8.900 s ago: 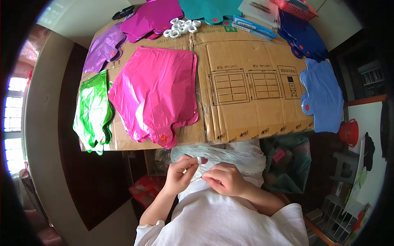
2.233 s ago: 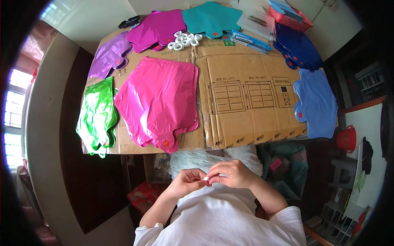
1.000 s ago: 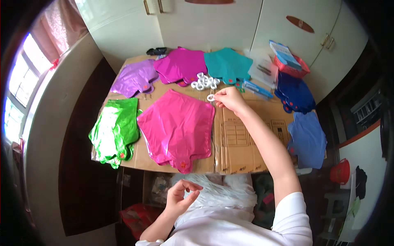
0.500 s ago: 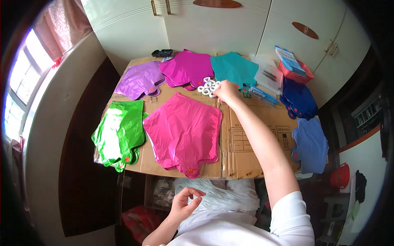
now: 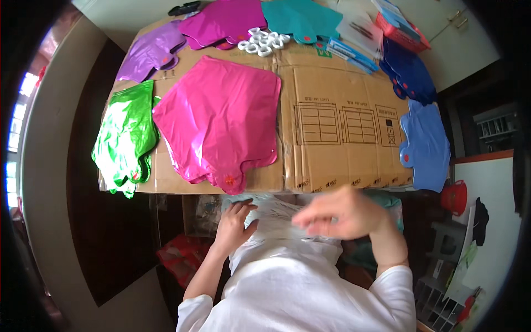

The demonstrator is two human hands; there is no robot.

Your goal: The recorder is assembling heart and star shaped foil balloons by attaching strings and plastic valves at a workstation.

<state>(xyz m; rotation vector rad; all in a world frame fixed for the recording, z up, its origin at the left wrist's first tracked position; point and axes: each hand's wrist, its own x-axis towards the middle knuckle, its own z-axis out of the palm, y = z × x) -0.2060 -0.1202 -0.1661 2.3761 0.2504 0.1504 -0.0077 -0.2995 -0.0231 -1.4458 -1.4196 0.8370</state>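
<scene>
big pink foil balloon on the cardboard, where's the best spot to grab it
Pinch the narrow neck tab of the pink foil balloon, coming from the near table edge. The balloon lies flat and uninflated on the cardboard sheet, and its tab points at the person, just beyond the left hand.

Both hands hover below the near edge of a table covered in flattened cardboard [image 5: 343,119]. The left hand [image 5: 233,221] rests on a pale crinkled plastic bag [image 5: 282,213] in the lap, fingers spread; the right hand [image 5: 340,213], blurred, curls loosely just above that bag. On the cardboard lie a large pink foil balloon [image 5: 221,119], a green one [image 5: 124,135], purple, magenta, teal and blue ones, and a cluster of white rings [image 5: 263,41].
</scene>
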